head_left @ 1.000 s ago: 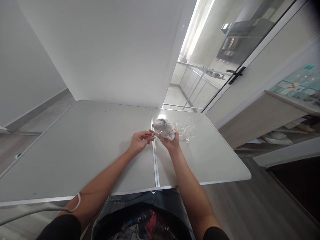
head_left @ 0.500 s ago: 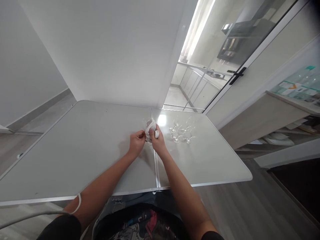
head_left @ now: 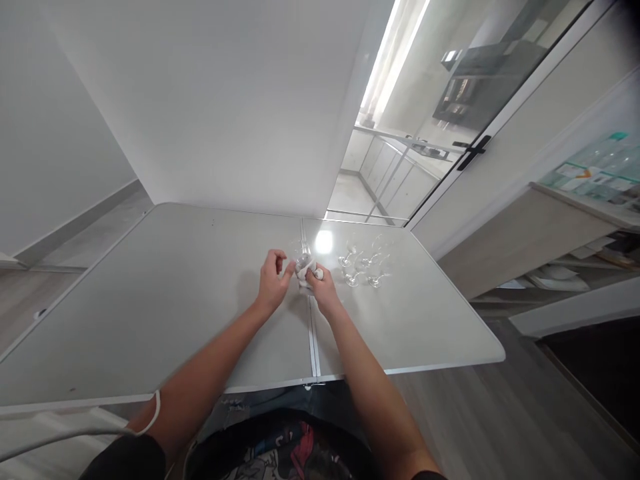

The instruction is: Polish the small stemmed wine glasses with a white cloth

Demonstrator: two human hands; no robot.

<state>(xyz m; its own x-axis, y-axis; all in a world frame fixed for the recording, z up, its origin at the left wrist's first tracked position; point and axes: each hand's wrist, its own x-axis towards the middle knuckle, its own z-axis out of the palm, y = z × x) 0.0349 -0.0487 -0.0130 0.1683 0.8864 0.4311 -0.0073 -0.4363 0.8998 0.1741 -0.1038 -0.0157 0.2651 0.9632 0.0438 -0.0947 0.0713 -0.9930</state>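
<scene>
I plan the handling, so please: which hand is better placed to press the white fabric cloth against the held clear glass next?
Probably the right hand: it grips the white cloth at the glass, while the left hand is half open beside them.

I see a black top (head_left: pixel 220 443) with dark short sleeves (head_left: pixel 127 460), a multicoloured print (head_left: pixel 273 460) touched with red and blue, and faded blue denim (head_left: pixel 280 398). A whitish cable (head_left: pixel 75 433) curves beside the left elbow.
</scene>
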